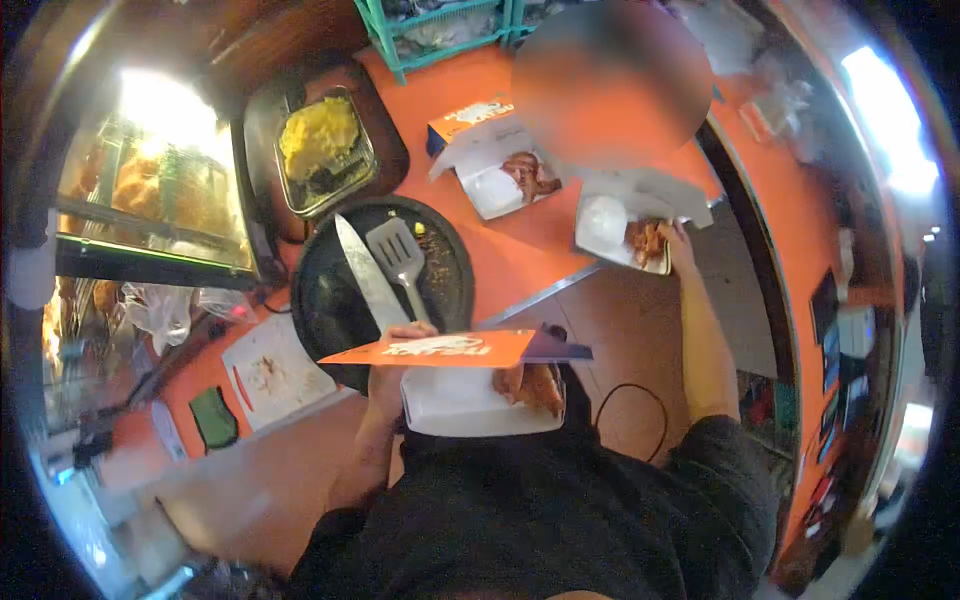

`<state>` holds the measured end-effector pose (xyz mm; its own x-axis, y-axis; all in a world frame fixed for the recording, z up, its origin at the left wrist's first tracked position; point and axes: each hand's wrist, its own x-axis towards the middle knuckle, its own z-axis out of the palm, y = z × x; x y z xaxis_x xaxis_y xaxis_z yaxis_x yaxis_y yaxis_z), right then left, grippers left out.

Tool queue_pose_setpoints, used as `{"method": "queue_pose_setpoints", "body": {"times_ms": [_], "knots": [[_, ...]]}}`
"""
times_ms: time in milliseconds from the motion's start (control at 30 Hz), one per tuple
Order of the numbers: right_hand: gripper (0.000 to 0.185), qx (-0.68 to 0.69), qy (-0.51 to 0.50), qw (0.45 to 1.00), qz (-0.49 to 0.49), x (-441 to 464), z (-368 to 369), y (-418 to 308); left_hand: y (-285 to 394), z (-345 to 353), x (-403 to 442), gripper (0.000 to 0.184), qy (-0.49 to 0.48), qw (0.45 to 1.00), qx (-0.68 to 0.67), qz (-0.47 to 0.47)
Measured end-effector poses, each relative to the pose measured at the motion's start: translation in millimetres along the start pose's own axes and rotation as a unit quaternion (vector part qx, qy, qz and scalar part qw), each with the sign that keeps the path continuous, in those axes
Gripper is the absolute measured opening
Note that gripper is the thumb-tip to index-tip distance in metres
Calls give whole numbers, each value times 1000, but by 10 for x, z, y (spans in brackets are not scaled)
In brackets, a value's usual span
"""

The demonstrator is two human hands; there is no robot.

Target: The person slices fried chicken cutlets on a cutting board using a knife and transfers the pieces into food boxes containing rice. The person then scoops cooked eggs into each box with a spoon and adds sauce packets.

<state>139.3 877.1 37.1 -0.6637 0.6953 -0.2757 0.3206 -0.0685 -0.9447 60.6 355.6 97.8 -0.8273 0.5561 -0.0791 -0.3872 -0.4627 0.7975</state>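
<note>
My left hand [382, 385] grips the near takeaway box [450, 410] at its left side, close to my body. This box has a raised orange lid and holds browned, fried-looking meat [535, 388]; part of the hand is behind the lid. Stretched forward, my right hand [680, 248] is closed on the right edge of a second open takeaway box [600, 240], with white rice and brown meat pieces inside. A third open box [500, 205] with similar food stands on the counter. Beyond the left hand, a large knife [362, 268] and a slotted spatula [398, 250] lie on a round black board [320, 280].
A metal tray of yellow food [322, 140] stands at the back left. Left are a lit glass display case [150, 190], a stained white board [270, 370] and a green cloth [213, 418]. A teal rack [445, 40] stands behind the orange counter [415, 110]. A cable [660, 405] loops below.
</note>
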Motion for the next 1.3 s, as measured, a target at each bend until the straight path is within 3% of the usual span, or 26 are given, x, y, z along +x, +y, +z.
{"method": "queue_pose_setpoints", "body": {"times_ms": [67,133,200,300,333,367,433,567,600,667,733,767,867,1000,1067,1100,1167,1300], "knots": [[42,-38,-78,995,-39,574,-323,-73,-211,494,135,33,89,996,29,-10],[39,5,-104,994,-34,893,-214,-327,-505,864,367,32,101,994,-30,17],[36,45,-205,977,-22,1457,-358,-260,-825,1067,569,32,178,984,-4,9],[30,51,-234,971,14,2086,-187,-325,-1293,1112,977,36,239,970,37,9],[30,37,-338,940,7,2353,-204,-361,-1410,1103,1101,39,267,963,32,9],[31,29,-445,895,2,2578,-179,-352,-1468,1085,1204,30,234,969,67,46],[38,56,-256,965,-34,2537,218,-466,-1549,956,1282,31,278,951,137,1],[43,121,-350,929,24,2507,439,-803,-1459,951,1422,34,365,890,230,-145],[42,97,-328,939,-30,2532,461,-742,-1435,1005,1433,34,369,889,226,-147],[43,60,-300,947,-96,2582,463,-667,-1426,1122,1573,38,394,869,295,-56],[50,-55,-206,967,-138,2568,432,-482,-1395,1202,1589,45,415,847,326,-66],[50,-62,-201,967,-143,2572,433,-437,-1386,1201,1578,49,371,848,376,-44],[48,46,-237,963,-123,2488,460,-396,-1397,1402,1639,50,358,835,417,-39],[45,34,-262,955,-135,2389,468,-317,-1552,1275,1526,47,397,856,331,-7],[36,-36,-223,945,-236,2328,484,-240,-1537,1229,1467,45,426,830,360,-18],[36,-26,-241,943,-229,2300,528,-249,-1567,1209,1500,44,433,818,377,-18],[31,-36,-168,951,-258,2240,550,-275,-1603,1285,1428,42,448,801,396,-22],[27,-39,-131,956,-258,2202,561,-248,-1528,1682,1396,28,530,721,437,89]]}}
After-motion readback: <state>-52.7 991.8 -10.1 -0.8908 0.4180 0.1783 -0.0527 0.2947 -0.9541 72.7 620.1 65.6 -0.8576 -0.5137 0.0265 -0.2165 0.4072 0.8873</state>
